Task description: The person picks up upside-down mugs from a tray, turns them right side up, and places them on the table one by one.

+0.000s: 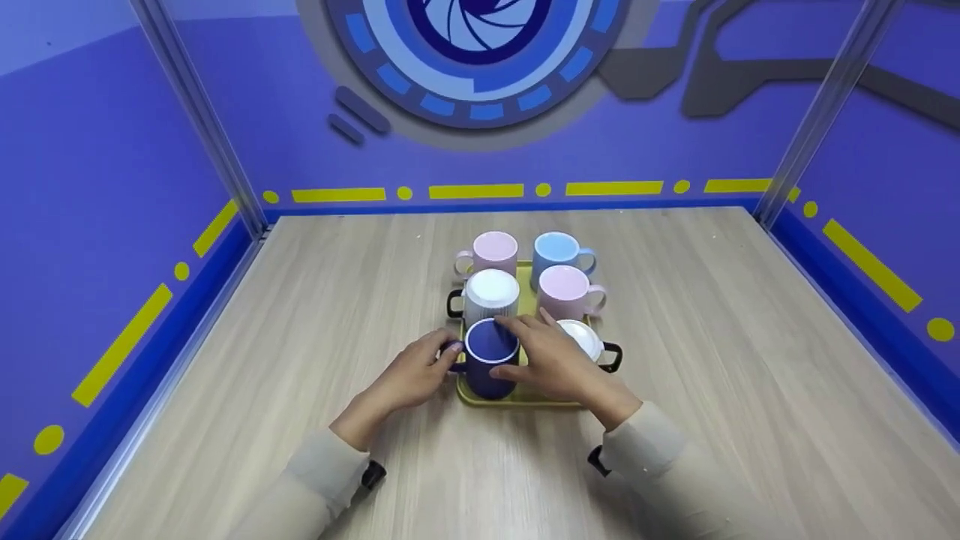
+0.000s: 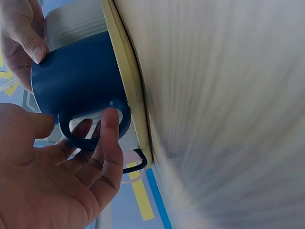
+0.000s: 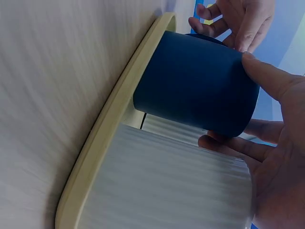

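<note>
A dark blue mug (image 1: 489, 379) with a white rim stands upright at the front left of a yellow tray (image 1: 525, 403), its handle facing left. My left hand (image 1: 414, 373) has its thumb and fingers at the handle (image 2: 125, 117), with the fingers curled about it. From the right, my right hand (image 1: 553, 358) holds the upper body of the same mug between thumb and fingers. Under the right hand's wrist side, a white mug (image 1: 586, 339) with a black handle is partly hidden. Its ribbed side (image 3: 167, 181) shows close to the palm in the right wrist view.
Behind the dark blue mug stands another white mug (image 1: 491, 291) with a black handle. Two pink mugs (image 1: 495, 251) (image 1: 564, 291) and a light blue mug (image 1: 555, 253) fill the tray's back. Wooden tabletop (image 1: 322, 300) surrounds the tray, bounded by blue walls (image 1: 300, 150).
</note>
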Demonstrator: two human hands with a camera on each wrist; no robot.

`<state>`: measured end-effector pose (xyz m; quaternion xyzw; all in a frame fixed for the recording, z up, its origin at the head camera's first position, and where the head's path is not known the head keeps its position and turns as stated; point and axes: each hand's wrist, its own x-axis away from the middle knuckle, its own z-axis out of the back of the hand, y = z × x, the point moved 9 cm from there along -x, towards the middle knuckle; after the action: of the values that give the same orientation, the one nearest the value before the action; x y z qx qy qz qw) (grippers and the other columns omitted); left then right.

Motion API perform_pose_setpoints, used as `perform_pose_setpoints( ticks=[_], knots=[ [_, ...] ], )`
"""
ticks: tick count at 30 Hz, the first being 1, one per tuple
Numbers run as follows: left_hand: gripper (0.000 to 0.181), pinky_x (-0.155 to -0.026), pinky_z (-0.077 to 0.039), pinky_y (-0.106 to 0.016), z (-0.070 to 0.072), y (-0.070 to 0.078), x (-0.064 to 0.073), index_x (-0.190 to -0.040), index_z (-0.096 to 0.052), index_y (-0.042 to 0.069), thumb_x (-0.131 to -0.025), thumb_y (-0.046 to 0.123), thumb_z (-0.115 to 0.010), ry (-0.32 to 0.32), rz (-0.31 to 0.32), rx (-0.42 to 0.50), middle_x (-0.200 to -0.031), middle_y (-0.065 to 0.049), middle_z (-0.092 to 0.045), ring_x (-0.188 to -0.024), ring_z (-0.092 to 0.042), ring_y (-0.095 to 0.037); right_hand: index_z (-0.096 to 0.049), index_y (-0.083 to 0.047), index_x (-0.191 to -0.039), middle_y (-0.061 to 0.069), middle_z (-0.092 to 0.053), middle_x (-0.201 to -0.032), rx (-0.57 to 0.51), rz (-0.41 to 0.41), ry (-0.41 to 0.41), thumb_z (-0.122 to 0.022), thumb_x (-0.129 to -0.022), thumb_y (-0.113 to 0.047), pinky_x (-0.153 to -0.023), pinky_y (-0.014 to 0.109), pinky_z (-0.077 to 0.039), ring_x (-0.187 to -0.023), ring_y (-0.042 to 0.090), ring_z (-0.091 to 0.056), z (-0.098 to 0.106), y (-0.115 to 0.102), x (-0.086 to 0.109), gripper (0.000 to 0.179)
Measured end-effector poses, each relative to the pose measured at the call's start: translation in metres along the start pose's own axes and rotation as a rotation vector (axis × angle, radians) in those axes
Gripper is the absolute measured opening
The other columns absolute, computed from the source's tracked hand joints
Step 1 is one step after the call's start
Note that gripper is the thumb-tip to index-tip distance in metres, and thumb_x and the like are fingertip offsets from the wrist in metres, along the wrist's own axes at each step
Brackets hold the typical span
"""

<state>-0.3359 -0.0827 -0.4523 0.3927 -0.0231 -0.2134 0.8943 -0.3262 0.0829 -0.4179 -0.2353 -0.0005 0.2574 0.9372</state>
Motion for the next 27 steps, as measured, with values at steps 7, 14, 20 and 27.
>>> perform_pose_setpoints(
  ticks=[7,14,20,27],
  knots=[
    [0.016,-0.083,-0.048,-0.038,-0.0051,-0.0030,-0.0021,-0.116,-0.059,0.012,-0.111,0.018,-0.046,-0.038,-0.018,0.023,-0.102,-0.003,-0.058,-0.091,-0.056,-0.017,-0.049,0.001,-0.151,0.024,-0.055,-0.150,0.011,0.060,0.029,-0.082,-0.089,-0.039,-0.130,0.056,-0.017,-0.143,0.037,-0.051,0.0013,-0.0032,-0.0008,0.081],
    [0.018,-0.088,-0.047,-0.042,-0.0059,-0.0030,-0.0027,-0.120,-0.059,0.013,-0.111,0.019,-0.045,-0.028,-0.035,0.010,-0.107,-0.004,-0.061,-0.097,-0.056,-0.019,-0.048,0.004,-0.150,0.026,-0.054,-0.149,0.024,0.080,0.037,-0.081,-0.089,-0.040,-0.129,0.056,-0.016,-0.144,0.038,-0.050,0.0016,-0.0039,-0.0010,0.082],
    [0.018,-0.090,-0.047,-0.044,-0.0061,-0.0038,-0.0022,-0.120,-0.059,0.013,-0.111,0.018,-0.044,-0.024,-0.042,-0.005,-0.109,-0.005,-0.061,-0.100,-0.055,-0.020,-0.047,0.001,-0.152,0.023,-0.054,-0.151,0.021,0.056,0.030,-0.081,-0.089,-0.042,-0.129,0.056,-0.017,-0.146,0.037,-0.048,0.0003,-0.0021,-0.0019,0.084],
    [0.017,-0.086,-0.047,-0.041,-0.0025,0.0001,-0.0025,-0.118,-0.059,0.012,-0.112,0.019,-0.045,-0.007,-0.047,-0.008,-0.104,-0.004,-0.059,-0.095,-0.055,-0.019,-0.046,-0.002,-0.154,0.021,-0.052,-0.154,-0.006,0.041,0.034,-0.080,-0.089,-0.042,-0.129,0.056,-0.019,-0.151,0.039,-0.039,0.0039,-0.0001,-0.0018,0.084]
  ],
)
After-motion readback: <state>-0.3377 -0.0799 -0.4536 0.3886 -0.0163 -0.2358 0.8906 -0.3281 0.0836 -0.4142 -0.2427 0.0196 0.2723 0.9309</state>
